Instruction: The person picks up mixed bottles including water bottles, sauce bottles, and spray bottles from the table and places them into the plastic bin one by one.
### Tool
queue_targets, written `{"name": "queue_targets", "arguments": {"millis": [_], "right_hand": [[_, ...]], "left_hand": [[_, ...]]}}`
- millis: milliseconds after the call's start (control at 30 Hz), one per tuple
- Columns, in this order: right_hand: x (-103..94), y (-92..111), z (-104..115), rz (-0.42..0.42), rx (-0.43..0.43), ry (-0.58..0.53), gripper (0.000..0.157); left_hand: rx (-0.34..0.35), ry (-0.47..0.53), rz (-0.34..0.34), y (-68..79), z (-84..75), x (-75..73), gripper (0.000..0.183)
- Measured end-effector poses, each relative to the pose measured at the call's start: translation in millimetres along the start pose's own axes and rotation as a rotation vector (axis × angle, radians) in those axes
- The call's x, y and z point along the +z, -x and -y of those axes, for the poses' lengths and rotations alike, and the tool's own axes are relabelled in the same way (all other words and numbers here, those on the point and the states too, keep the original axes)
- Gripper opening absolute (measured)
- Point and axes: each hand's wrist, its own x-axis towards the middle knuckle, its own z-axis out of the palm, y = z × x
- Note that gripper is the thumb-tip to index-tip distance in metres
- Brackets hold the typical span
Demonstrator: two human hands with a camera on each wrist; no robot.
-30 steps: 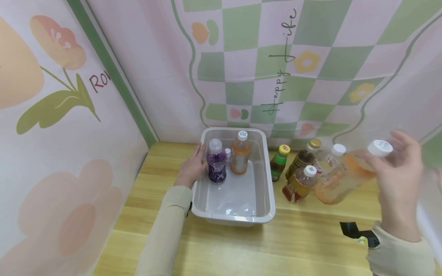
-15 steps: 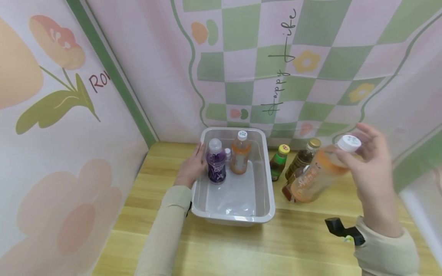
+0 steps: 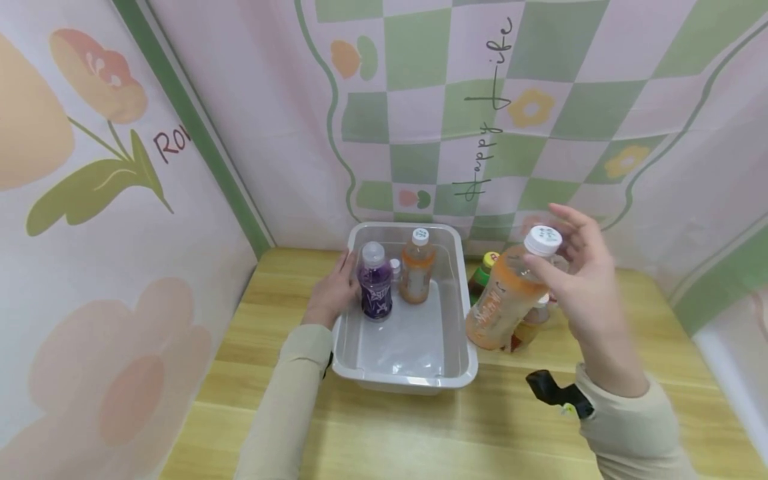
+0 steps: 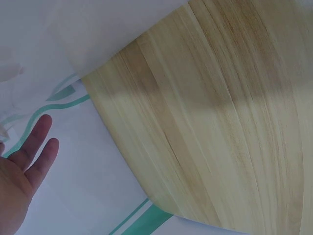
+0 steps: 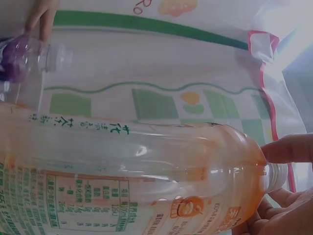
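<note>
My right hand [image 3: 585,280] pinches a large clear bottle [image 3: 503,300] with an orange-tinted label by the neck, just below its white cap. The bottle is tilted, its base beside the right rim of the grey plastic bin [image 3: 409,381]. In the right wrist view, fingers and thumb close on the neck of the bottle [image 5: 146,166]. My left hand [image 3: 332,293] rests at the bin's left rim; in the left wrist view two fingers [image 4: 44,159] are straight. Inside the bin stand a purple bottle [image 3: 376,287], a smaller orange bottle [image 3: 418,270] and a small white-capped bottle [image 3: 395,268].
Right of the bin, a green bottle with a yellow cap [image 3: 491,259] and a bottle of reddish-brown drink [image 3: 528,327] stand on the wooden table [image 3: 480,427], partly hidden behind the held bottle. A patterned curtain [image 3: 414,120] hangs behind the bin.
My right hand has carried the large orange-tinted bottle leftward, from the right of the other bottles to beside the bin's right rim. The left hand and the bin have stayed put.
</note>
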Motion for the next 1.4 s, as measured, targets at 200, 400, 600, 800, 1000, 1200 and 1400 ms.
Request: {"name": "queue_targets", "arguments": {"millis": [200,400,600,800,1000,1200,1400], "right_hand": [[21.7,-0.9,3.6,0.013,0.027,0.082,0.066],[42.2,-7.0,3.8,0.032,0.035,0.231,0.065],[58.2,-12.7,4.0,0.050,0.005,0.227,0.063],[71.7,-17.7,-2.5,0.044,-0.028,0.187,0.062],[82.0,-26.2,-16.4,0.065,0.012,0.186,0.063],[93.2,-38.3,-40.0,0.115,0.085,0.188,0.065],[103.2,-47.1,-61.6,0.185,0.179,0.206,0.065]], "left_hand": [[0.001,-0.030,-0.003,0.1,0.6,0.8,0.063],[-0.001,-0.042,0.003,-1.4,2.0,0.8,0.062],[0.000,-0.028,0.003,-2.5,2.1,0.1,0.061],[-0.007,-0.020,0.019,-2.5,2.0,0.9,0.062],[-0.014,-0.001,0.023,-1.7,1.7,1.0,0.061],[-0.006,-0.014,0.013,-0.4,0.9,0.8,0.060],[-0.011,-0.023,0.010,1.1,-0.7,-0.2,0.060]]}}
